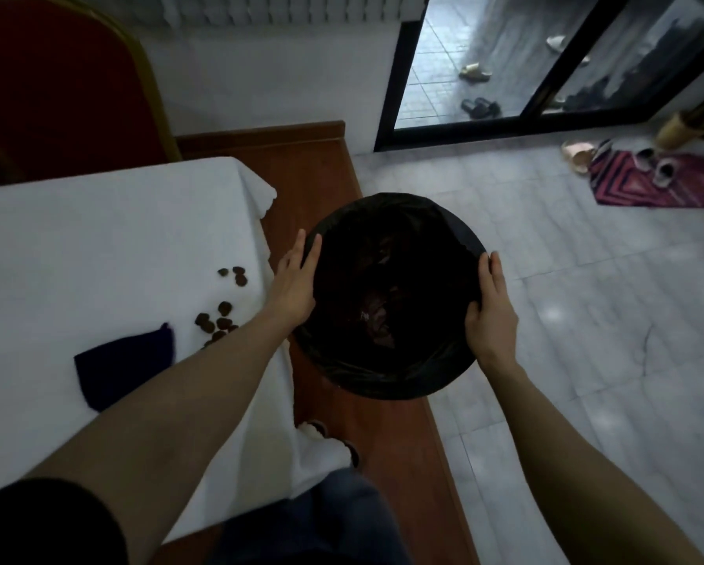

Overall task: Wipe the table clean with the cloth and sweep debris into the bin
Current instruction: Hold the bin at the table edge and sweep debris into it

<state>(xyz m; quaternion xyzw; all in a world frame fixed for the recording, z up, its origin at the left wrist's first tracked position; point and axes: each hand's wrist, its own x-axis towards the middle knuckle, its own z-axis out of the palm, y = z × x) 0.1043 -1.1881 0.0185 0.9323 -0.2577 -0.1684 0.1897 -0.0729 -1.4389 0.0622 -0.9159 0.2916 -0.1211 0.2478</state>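
Note:
A round bin [456, 234] lined with a black bag sits to the right of the table, over the brown wooden platform. My left hand [295, 275] presses flat against its left rim and my right hand [490, 316] grips its right rim. Some dark scraps lie inside the bin. The table [77, 246] is covered with a white cloth. A dark blue wiping cloth [126, 364] lies on it near my left forearm. Several brown bits of debris [219, 316] are scattered near the table's right edge.
A red chair [56, 87] with a gold frame stands behind the table. The brown wooden platform [313, 169] runs beside the table. The tiled floor [586, 320] spreads to the right, with a patterned mat [668, 185] and several slippers by the black-framed glass door [464, 63].

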